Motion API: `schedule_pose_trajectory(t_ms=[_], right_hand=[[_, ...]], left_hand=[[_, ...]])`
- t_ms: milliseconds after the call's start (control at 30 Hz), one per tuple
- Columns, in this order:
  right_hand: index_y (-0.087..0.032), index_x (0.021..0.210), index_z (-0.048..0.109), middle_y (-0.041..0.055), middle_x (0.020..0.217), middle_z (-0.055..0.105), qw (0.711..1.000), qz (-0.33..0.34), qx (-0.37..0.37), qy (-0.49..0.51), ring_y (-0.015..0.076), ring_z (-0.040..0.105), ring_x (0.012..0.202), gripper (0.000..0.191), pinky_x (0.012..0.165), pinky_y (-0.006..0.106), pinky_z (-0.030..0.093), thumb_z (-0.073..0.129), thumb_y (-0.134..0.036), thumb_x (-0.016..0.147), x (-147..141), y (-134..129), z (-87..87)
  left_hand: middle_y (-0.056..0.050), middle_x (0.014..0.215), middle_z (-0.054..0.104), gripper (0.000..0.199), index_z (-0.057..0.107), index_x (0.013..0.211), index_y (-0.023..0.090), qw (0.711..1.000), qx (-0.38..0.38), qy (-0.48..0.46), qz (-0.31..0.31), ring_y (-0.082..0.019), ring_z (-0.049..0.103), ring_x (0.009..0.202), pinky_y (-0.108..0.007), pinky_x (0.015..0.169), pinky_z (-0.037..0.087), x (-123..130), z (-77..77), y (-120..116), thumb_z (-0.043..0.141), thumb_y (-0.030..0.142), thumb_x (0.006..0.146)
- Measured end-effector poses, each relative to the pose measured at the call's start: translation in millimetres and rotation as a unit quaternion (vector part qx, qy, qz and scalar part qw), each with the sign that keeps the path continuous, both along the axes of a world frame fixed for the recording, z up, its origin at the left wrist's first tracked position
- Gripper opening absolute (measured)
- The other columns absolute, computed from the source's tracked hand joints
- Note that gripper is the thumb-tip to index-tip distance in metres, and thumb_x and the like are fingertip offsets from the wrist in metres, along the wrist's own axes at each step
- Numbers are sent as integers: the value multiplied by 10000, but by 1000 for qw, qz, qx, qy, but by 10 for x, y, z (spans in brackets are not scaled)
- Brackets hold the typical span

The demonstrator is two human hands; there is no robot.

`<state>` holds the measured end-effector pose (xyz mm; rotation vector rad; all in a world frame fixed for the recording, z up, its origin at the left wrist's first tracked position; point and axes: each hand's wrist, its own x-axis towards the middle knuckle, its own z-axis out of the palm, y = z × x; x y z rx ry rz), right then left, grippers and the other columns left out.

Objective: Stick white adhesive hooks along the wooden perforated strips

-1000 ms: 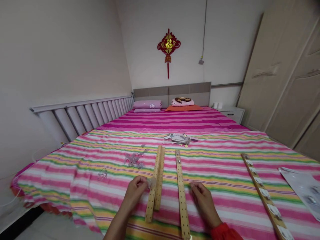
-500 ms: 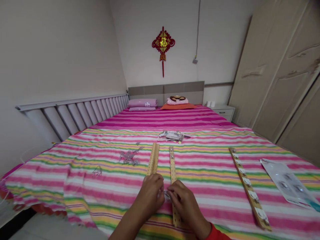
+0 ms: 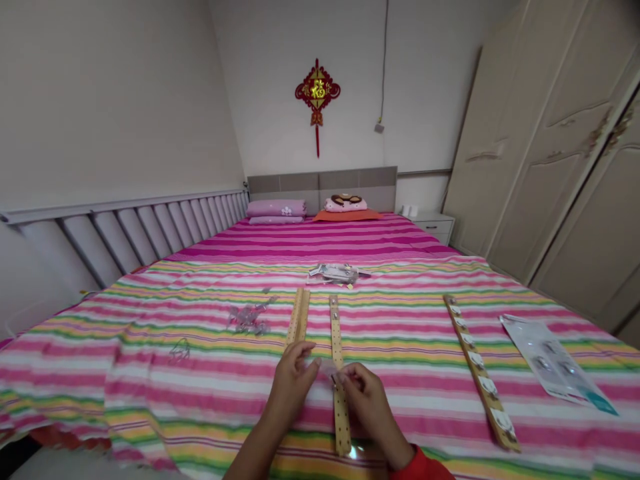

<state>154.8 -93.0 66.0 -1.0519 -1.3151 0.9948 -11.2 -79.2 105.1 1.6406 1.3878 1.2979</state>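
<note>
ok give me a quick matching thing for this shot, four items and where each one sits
Items
1 red knot ornament
2 perforated wooden strip
3 wooden strip with round fittings
4 clear plastic packet

Places
a under the right hand
b furthest right on the striped bedspread
c on the wall above the headboard
d between the perforated strip and the packet

Pairs: 1c, 2a, 3d, 4b
</note>
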Motion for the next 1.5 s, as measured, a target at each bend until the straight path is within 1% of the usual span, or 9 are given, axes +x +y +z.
schedule_pose_trajectory(t_ms=[67, 133, 233, 367, 567, 700, 967, 1200, 1500], right_hand=[[-180, 648, 614, -3, 574, 599, 995, 2, -58, 87, 140, 501, 532, 277, 503, 242, 387, 689, -441, 702, 33, 63, -42], [-174, 648, 641, 6, 589, 637, 986, 4, -94, 141, 146, 527, 544, 278, 517, 246, 405, 740, -433, 639, 57, 110, -69], [-172, 641, 670, 12, 594, 660, 977, -2, -122, 176, 153, 553, 552, 265, 537, 257, 428, 772, -412, 594, 65, 166, -104], [-166, 611, 680, 19, 567, 664, 973, -26, -129, 192, 164, 572, 544, 258, 544, 276, 445, 786, -394, 555, 50, 285, -172], [-163, 595, 645, 11, 540, 654, 971, -70, -116, 197, 144, 570, 509, 247, 536, 264, 441, 790, -340, 504, 46, 571, -253], [-175, 634, 626, 1, 519, 644, 970, -90, -115, 192, 154, 581, 498, 289, 534, 279, 455, 797, -340, 471, 61, 772, -263], [-176, 552, 603, -11, 470, 610, 975, -112, -104, 161, 137, 537, 453, 271, 480, 259, 414, 789, -350, 457, 77, 1088, -400], [-186, 563, 596, -13, 488, 614, 975, -121, -106, 154, 147, 544, 467, 236, 489, 268, 429, 755, -346, 497, 45, 1226, -491], [-187, 556, 594, -19, 484, 604, 975, -132, -106, 144, 146, 541, 475, 196, 492, 267, 429, 723, -331, 524, 40, 1262, -524]], left_hand=[[-89, 926, 702, 319, 668, 916, 164, 994, -70, -81, -7, -227, 651, 880, -355, 809, 515, 39, -68, 40, 631, 392, 696], [-75, 851, 715, 316, 676, 841, 156, 986, -110, -122, -30, -218, 658, 838, -334, 794, 512, 92, -136, 73, 655, 417, 664], [-57, 765, 709, 297, 669, 756, 153, 979, -128, -154, -45, -198, 653, 759, -308, 734, 506, 179, -236, 141, 689, 418, 622], [-26, 680, 672, 295, 655, 735, 151, 973, -138, -180, -39, -155, 615, 630, -273, 627, 481, 277, -353, 306, 696, 411, 603], [-2, 575, 624, 179, 621, 613, 158, 979, -128, -161, -13, -147, 580, 575, -269, 602, 458, 405, -363, 645, 671, 311, 535], [12, 531, 603, 118, 613, 588, 161, 977, -156, -147, 0, -139, 560, 537, -258, 567, 441, 461, -345, 856, 634, 258, 525], [26, 490, 588, 27, 571, 545, 182, 972, -192, -126, 38, -144, 574, 521, -254, 559, 449, 522, -496, 1143, 589, 202, 542], [42, 442, 544, 110, 513, 472, 189, 973, -205, -89, 61, -141, 549, 504, -244, 544, 413, 510, -576, 1328, 612, 185, 518], [36, 438, 539, 114, 517, 476, 186, 974, -208, -64, 69, -136, 536, 493, -242, 531, 397, 527, -653, 1409, 615, 179, 534]])
